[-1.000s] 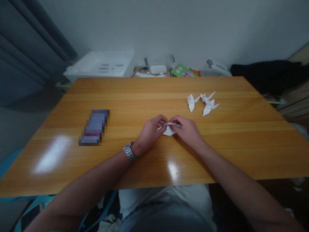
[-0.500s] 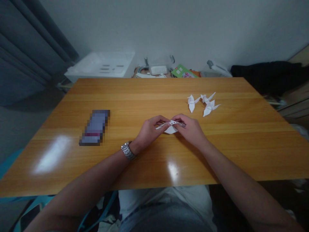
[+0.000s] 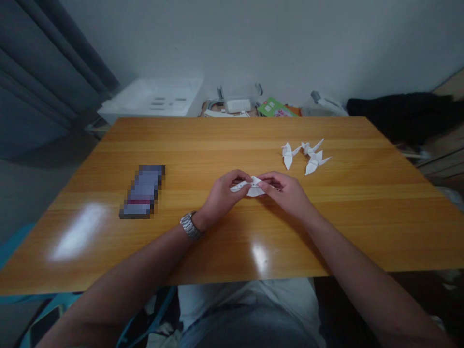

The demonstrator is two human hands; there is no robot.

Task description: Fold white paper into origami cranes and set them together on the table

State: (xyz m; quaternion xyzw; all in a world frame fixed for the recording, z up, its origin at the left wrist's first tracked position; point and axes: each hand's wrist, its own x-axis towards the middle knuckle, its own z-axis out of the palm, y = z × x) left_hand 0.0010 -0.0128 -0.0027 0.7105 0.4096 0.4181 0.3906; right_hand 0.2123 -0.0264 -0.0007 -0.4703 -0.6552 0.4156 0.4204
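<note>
A small folded piece of white paper [image 3: 253, 187] is pinched between both hands above the middle of the wooden table [image 3: 224, 145]. My left hand [image 3: 223, 195], with a metal watch on its wrist, grips the paper's left end with closed fingers. My right hand [image 3: 288, 193] pinches its right end. Three finished white paper cranes [image 3: 306, 154] lie on the table beyond my right hand, clear of it.
A dark blurred rectangular object [image 3: 142, 191] lies on the table to the left. Behind the far edge sit a white plastic box [image 3: 152, 96], cables, a green packet [image 3: 275, 107] and dark cloth [image 3: 402, 113]. A dark curtain hangs at left.
Both hands have shifted slightly away from me with the paper, and the paper has been pressed flatter and narrower between the fingers.
</note>
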